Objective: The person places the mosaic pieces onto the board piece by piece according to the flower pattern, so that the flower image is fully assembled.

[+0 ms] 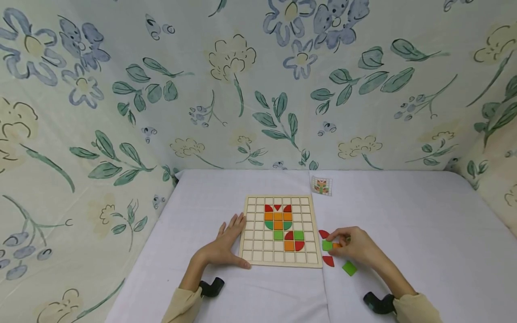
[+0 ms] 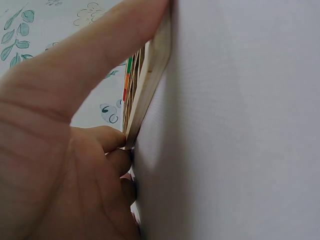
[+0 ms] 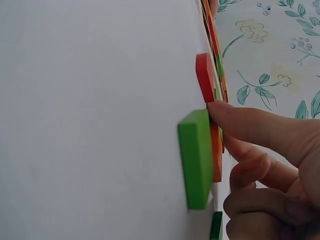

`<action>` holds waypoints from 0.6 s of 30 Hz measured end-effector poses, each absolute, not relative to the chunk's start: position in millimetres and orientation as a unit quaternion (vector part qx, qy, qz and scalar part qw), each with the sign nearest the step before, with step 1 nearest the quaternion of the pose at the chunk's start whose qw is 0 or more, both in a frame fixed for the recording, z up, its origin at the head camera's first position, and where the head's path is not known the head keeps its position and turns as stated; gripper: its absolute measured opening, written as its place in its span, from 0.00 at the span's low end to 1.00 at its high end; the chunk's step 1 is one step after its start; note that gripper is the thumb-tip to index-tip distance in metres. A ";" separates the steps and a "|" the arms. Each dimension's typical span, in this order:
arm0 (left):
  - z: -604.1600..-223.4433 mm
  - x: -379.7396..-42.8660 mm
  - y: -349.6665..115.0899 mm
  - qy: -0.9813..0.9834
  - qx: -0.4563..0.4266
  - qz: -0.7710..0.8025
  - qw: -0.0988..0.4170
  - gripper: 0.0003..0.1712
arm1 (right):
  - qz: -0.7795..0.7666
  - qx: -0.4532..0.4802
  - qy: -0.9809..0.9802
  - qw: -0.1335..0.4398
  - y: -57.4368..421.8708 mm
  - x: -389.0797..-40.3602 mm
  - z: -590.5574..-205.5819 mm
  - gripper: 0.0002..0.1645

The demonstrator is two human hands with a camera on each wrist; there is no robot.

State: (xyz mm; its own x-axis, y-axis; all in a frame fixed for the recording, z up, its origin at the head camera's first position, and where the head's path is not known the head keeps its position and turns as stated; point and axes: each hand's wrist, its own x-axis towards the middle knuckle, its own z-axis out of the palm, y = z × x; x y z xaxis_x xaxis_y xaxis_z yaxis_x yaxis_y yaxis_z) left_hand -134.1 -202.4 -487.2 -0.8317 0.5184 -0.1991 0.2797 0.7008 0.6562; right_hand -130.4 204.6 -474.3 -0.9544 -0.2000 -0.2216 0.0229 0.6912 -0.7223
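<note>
A square wooden grid board (image 1: 262,257) lies on the white cloth, with red, orange and green tiles forming a flower-like pattern in its cells. My left hand (image 1: 223,246) rests along the board's left edge, fingers spread, its thumb (image 2: 100,55) at the near left corner. Right of the board, my right hand (image 1: 357,246) pinches a light green square tile (image 1: 326,245) between thumb and index finger. An orange tile (image 3: 216,150) is close beside those fingertips, partly hidden. Red quarter-round tiles lie above (image 1: 323,234) and below (image 1: 329,261) them.
Another light green square tile (image 1: 349,268) lies nearer the right wrist. A dark green piece (image 3: 216,227) shows low in the right wrist view. Beyond the board's far right corner lies a small pattern card (image 1: 322,185). Floral cloth (image 1: 226,112) hangs behind the table.
</note>
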 end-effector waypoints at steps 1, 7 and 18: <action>-487.4 -134.1 -202.3 0.903 0.221 0.318 0.188 0.80 | -0.387 -0.050 0.910 0.140 204.4 -129.9 -473.9 0.17; -487.7 -134.2 -201.7 0.903 0.221 0.317 0.190 0.80 | -0.374 -0.067 0.917 0.119 204.4 -129.2 -472.9 0.17; -485.9 -133.8 -202.1 0.901 0.221 0.320 0.190 0.80 | -0.405 -0.084 0.903 0.114 202.8 -130.2 -467.9 0.16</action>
